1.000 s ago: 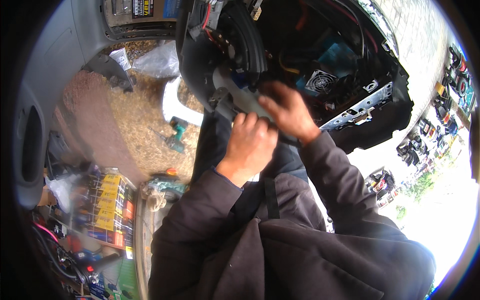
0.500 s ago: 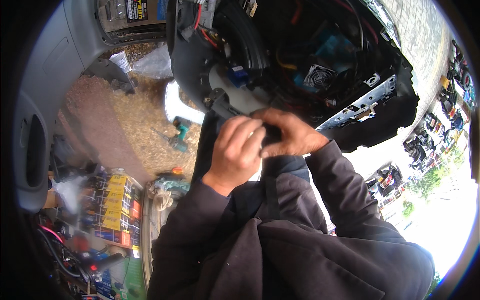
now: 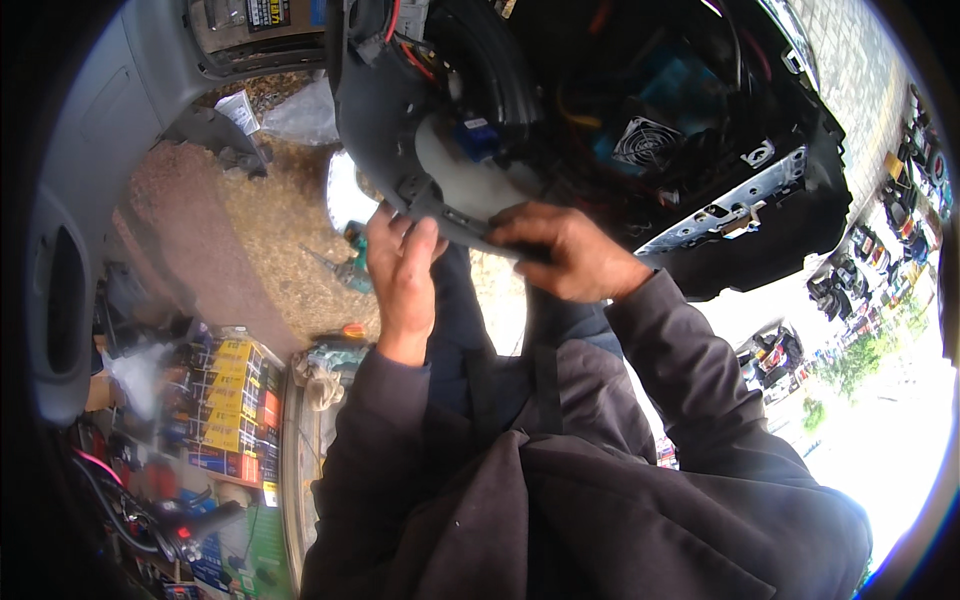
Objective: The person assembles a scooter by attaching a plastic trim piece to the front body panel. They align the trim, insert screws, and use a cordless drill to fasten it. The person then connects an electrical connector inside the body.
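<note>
In front of me is a large black plastic shell (image 3: pixel 375 115) with wires, a blue block-shaped part (image 3: pixel 477 138) and a whitish rounded part (image 3: pixel 440 160) inside. My left hand (image 3: pixel 402 285) is closed on its near left rim, thumb on top and fingertips partly hidden behind the edge. Farther right along the same rim, my right hand (image 3: pixel 578 252) has its fingers curled over the edge, with the thumb below. Deeper in the shell are a round fan grille (image 3: pixel 645 142) and, along the right side, a perforated metal strip (image 3: pixel 720 205).
On the floor to the left lie a teal power drill (image 3: pixel 352 265), a white curved piece (image 3: pixel 346 195) and a clear plastic bag (image 3: pixel 305 112). Stacked yellow and red boxes (image 3: pixel 235 400) stand lower left, near a black handlebar grip (image 3: pixel 215 522). A grey vehicle door (image 3: pixel 95 190) borders the far left.
My hands were close together at the near rim. The left has moved left and up along the rim, away from the right, which has shifted slightly left.
</note>
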The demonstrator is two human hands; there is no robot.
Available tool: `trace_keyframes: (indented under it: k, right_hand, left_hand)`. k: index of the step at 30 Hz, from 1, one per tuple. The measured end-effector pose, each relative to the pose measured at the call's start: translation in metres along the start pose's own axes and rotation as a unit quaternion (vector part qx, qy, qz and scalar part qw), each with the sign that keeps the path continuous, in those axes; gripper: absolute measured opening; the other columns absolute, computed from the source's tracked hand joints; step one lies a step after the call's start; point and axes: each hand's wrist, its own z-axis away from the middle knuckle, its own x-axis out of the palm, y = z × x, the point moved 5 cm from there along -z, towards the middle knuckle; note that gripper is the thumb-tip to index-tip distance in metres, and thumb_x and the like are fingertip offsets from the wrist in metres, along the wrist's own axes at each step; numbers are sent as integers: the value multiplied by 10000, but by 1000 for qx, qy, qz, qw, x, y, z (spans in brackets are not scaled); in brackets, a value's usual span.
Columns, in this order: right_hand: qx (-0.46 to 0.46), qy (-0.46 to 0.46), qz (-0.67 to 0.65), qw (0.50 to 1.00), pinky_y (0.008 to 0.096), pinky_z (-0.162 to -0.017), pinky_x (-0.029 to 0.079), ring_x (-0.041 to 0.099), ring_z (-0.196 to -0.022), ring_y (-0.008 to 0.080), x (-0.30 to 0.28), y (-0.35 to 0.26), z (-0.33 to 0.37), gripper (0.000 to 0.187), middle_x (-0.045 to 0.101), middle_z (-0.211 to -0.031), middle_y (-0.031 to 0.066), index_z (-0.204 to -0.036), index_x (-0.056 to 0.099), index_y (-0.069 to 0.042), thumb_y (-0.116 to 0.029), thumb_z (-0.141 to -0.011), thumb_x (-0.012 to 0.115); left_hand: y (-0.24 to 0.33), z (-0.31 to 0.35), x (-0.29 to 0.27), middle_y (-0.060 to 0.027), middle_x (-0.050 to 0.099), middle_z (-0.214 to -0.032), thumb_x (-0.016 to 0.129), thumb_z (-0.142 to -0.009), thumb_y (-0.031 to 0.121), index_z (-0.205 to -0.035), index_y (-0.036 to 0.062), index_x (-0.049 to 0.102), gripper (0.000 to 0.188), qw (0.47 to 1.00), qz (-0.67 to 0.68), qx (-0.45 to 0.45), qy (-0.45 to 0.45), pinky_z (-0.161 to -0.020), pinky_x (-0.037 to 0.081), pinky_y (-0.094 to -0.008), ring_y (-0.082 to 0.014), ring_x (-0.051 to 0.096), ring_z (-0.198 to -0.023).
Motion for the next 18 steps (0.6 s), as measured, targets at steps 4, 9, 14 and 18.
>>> trace_keyframes:
  k: [4,9,14,18]
  right_hand:
    - [9,5,4,1000,415,-944,539,655,-1090,362,0,-1,2,418,684,-1166,172,-1187,694,-21,17,-771,686]
    - [-5,45,63,997,451,-904,544,660,-1056,376,6,-7,7,432,696,-1146,163,-1210,667,-42,-4,-780,693]
    - [41,82,135,987,458,-854,549,667,-1022,375,13,-5,10,442,703,-1066,174,-1246,631,-28,-69,-809,685]
    - [51,80,134,986,449,-896,536,669,-1042,361,16,-3,12,417,703,-1097,184,-1238,638,-13,-80,-827,656]
  left_hand:
    - [-2,-6,4,-98,600,-1241,567,-1001,241,-1306,54,493,365,999,28,-33,0,-940,516,-429,-216,599,-1151]
    - [-1,-8,8,-86,616,-1231,557,-999,218,-1270,70,512,312,995,69,-74,18,-913,545,-433,-216,617,-1115]
    - [-6,-12,23,-96,620,-1220,551,-982,119,-1299,47,531,325,992,54,-103,38,-887,588,-423,-230,639,-1111]
    - [-7,-19,27,-108,624,-1199,534,-958,42,-1302,41,550,344,992,43,-104,60,-867,603,-431,-234,657,-1082]
